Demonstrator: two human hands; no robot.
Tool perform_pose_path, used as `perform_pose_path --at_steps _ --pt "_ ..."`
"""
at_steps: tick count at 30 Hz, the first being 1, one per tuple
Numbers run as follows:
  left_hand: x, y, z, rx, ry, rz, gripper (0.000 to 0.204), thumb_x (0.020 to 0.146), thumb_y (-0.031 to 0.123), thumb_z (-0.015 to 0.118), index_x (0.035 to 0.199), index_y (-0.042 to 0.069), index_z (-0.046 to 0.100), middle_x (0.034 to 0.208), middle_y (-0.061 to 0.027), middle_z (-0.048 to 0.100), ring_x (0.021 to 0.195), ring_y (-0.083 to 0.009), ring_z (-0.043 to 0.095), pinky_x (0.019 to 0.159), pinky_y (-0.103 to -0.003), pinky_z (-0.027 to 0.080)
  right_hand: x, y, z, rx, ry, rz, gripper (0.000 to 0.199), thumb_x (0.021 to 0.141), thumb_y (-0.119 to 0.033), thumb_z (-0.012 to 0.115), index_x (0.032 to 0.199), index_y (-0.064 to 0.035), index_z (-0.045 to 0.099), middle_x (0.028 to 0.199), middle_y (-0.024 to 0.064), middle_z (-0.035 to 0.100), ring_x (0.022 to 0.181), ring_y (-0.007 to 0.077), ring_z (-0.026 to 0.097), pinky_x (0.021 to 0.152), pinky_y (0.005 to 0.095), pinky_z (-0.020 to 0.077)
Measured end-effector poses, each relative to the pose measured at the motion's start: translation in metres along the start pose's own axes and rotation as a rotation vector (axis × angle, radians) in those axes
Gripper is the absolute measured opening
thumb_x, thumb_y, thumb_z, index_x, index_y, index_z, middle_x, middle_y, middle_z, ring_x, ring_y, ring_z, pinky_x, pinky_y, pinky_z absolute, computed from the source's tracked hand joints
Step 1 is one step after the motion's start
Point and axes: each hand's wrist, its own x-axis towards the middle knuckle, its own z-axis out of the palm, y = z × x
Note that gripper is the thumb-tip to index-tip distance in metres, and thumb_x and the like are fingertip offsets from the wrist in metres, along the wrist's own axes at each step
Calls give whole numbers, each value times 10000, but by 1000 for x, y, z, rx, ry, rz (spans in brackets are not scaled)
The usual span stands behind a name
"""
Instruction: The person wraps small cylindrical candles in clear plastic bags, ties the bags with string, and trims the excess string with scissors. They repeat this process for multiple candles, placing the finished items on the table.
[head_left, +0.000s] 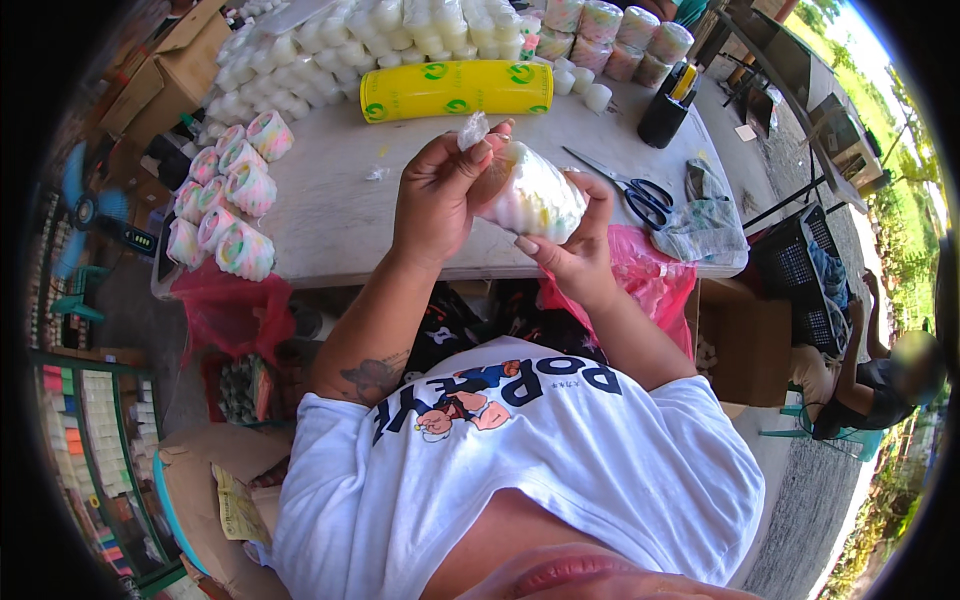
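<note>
Above the table, my right hand [580, 250] grips a rounded white bundle with pastel pink, green and yellow patches [537, 200], thumb below and fingers round its right end. My left hand [440, 185] is closed at the bundle's left end. A crumpled tuft of clear plastic [473, 130] sticks up from its thumb and fingertips. Beyond both hands lies a yellow roll of film with green marks [457, 92]. To the right rest scissors with dark blue handles [648, 200], blades pointing left. Similar pastel bundles [243, 187] are grouped at the table's left.
Many white wrapped rolls [340, 45] are stacked along the far side of the white table [350, 235]. A black holder [664, 112] stands at the right, near grey cloths [700, 225]. Pink plastic bags [650, 285] hang at the near edge. Another person [865, 385] sits far right.
</note>
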Motion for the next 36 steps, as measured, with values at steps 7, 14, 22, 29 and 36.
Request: perform_pose_path --at_steps 7,14,22,29,36 --pt "7 16 12 -10 -29 11 67 881 77 608 889 10 608 974 -100 662 1013 -226 625 905 -329 500 -6 -15 0 21 -48 -13 997 677 -369 795 1435 -163 183 1399 223 286 1271 385 382 969 466 413" --pt "5 24 15 94 -96 -37 41 874 55 612 887 17 618 997 -118 661 1080 -235 601 935 -321 465 -9 -39 18 74 -10 191 797 833 -286 683 1446 -122 200 1424 216 299 1271 359 401 992 471 393" --pt "6 35 24 83 -48 1 18 871 26 608 882 16 597 978 -97 658 985 -197 633 894 -304 488 2 -33 8 1378 -146 754 932 788 -800 251 1462 -162 170 1443 234 264 1313 411 317 1018 599 318" --pt "10 31 20 169 -45 -26 35 855 0 617 848 17 587 1009 -74 618 1027 -194 609 890 -313 486 -6 -2 2 1180 -147 407 791 855 -600 479 1443 -150 200 1435 202 252 1318 385 314 1022 515 355" --pt "13 28 16 318 -359 73 61 811 -23 642 821 26 606 1133 -105 571 1101 -268 573 965 -406 445 5 -12 -8 980 -130 684 915 779 -592 628 1430 -81 237 1395 128 376 1290 293 380 1036 482 332"
